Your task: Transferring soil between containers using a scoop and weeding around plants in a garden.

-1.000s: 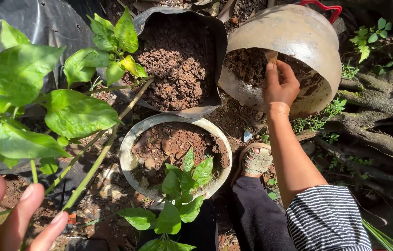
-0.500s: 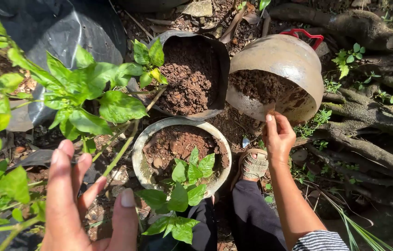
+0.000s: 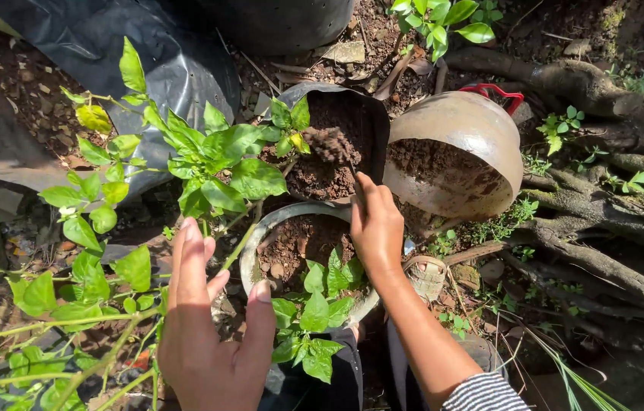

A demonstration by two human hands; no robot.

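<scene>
Right hand (image 3: pixel 377 228) over pot (image 3: pixel 261 237) (upright), stem (image 3: pixel 240 245) leaning left

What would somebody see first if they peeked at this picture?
Probably the two bare hands low in the middle: the left hand spread open beside a leafy green plant stem, and the right hand reaching over a round pale pot of brown soil. Behind them a black plastic grow bag of dark earth stands next to a tipped, dented metal bowl with soil inside.
</scene>
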